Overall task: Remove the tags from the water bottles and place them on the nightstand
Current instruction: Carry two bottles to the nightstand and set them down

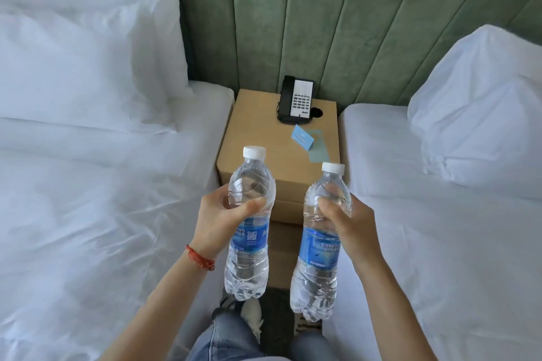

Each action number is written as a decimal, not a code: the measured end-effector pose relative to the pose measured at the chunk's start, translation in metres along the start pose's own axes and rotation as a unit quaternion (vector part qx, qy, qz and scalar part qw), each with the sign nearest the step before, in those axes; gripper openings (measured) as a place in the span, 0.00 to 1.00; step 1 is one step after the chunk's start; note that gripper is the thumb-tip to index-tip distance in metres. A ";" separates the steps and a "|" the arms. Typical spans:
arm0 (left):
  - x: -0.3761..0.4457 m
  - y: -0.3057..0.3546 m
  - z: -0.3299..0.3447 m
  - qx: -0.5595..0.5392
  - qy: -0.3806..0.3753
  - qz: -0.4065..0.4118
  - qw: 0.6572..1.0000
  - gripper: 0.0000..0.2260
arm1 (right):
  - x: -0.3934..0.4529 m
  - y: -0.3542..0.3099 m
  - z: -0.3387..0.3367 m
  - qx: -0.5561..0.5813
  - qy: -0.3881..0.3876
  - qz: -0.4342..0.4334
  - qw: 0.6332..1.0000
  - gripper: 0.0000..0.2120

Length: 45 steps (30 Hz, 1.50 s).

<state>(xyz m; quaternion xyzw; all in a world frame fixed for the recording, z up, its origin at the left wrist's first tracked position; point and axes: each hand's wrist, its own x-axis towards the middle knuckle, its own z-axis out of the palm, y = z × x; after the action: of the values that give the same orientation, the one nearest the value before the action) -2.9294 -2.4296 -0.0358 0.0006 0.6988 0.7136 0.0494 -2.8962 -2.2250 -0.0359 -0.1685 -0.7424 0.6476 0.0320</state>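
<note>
hands at centre, each gripping one bottle upright above the gap between two beds. left hand, with a red string bracelet at the wrist, has its fingers and thumb curled round the upper body of the left water bottle, just above the blue label; the thumb lies across the front of the clear plastic. right hand is wrapped likewise round the shoulder of the right water bottle, fingers seen through the plastic behind the neck. both bottles carry white screw caps, appear full, and are held apart from one another, neither touching the furniture. no tag can be made out on either neck.

nightstand, a tan box-like unit, stands beyond the bottles against the green padded headboard. on its top, at the back, sits a black and white telephone; in front of it, towards the right edge, a small folded blue card stands on a pale blue paper.

left bed and right bed, both in white linen, flank the nightstand, each with a white pillow at the head. jeans-clad knees show at the lower edge.
</note>
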 end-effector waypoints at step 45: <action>0.492 -0.162 -0.009 0.094 0.003 -0.154 0.984 0.29 | 0.474 0.086 0.120 -0.061 0.000 0.072 0.995 0.30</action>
<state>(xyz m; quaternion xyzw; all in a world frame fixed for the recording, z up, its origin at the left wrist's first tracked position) -3.4083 -2.4000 -0.2314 -0.1045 0.7548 0.6285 0.1563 -3.3562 -2.1916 -0.2190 -0.2232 -0.7666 0.6015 -0.0255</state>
